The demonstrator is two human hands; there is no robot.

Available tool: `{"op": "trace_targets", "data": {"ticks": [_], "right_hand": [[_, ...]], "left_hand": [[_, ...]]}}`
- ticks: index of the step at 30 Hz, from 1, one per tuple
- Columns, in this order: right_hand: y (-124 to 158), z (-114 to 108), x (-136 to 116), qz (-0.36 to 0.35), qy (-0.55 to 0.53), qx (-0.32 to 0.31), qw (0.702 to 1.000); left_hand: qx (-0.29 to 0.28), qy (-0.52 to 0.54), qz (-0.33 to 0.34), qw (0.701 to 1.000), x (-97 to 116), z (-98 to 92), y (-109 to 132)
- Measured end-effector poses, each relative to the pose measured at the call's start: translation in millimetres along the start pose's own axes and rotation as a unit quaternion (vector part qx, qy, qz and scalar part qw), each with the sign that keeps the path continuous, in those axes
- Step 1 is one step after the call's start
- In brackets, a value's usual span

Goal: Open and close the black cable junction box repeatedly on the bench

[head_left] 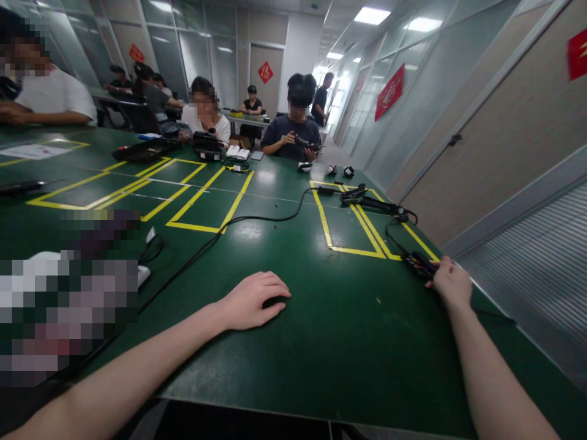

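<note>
My left hand (257,299) rests palm down on the green table (330,342), fingers stretched forward and thumb a little apart, holding nothing. At the table's right edge, my right hand (452,282) has its fingers closed on the near end of a small black device (418,264) with coloured bits along it. What the device is does not show clearly, and my hand hides part of it. A thin cable leads from it to a long black jointed tool or stand (373,201) lying beyond, inside yellow tape lines.
A black cable (257,217) crosses the table from front left to a small black box (326,191). A black tray (143,150) and white boxes (237,152) lie farther back. Opposite, a person (296,128) in headgear handles a dark device. Blurred squares cover the left front.
</note>
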State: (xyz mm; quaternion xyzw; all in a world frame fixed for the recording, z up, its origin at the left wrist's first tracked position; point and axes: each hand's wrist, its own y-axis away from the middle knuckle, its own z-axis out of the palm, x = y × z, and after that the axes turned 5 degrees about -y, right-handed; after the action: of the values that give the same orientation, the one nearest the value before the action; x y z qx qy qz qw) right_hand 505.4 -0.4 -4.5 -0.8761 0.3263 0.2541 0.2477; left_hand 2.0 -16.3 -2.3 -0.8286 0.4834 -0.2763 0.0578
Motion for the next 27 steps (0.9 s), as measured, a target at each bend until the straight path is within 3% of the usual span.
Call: {"op": "trace_targets", "data": {"ticks": [5,10,21,27], "right_hand": [[11,-5,-11,0.053,-0.057,-0.04,0.996],[20,-11,-24,0.078,-0.089,-0.04,0.992],[20,-7,-20,0.107,-0.14,-0.024,0.984],[26,-9,-23,0.08,-0.174,-0.024,0.981]], "left_hand": [[-0.002,0.001,-0.001,1.0,0,-1.7,0],[-0.001,-0.002,-0.001,1.0,-1,-2.1,0],[-0.01,-0.008,-0.001,1.0,1,-3.4,1],[-0.01,-0.01,-0.001,1.0,0,-2.8,1]]}}
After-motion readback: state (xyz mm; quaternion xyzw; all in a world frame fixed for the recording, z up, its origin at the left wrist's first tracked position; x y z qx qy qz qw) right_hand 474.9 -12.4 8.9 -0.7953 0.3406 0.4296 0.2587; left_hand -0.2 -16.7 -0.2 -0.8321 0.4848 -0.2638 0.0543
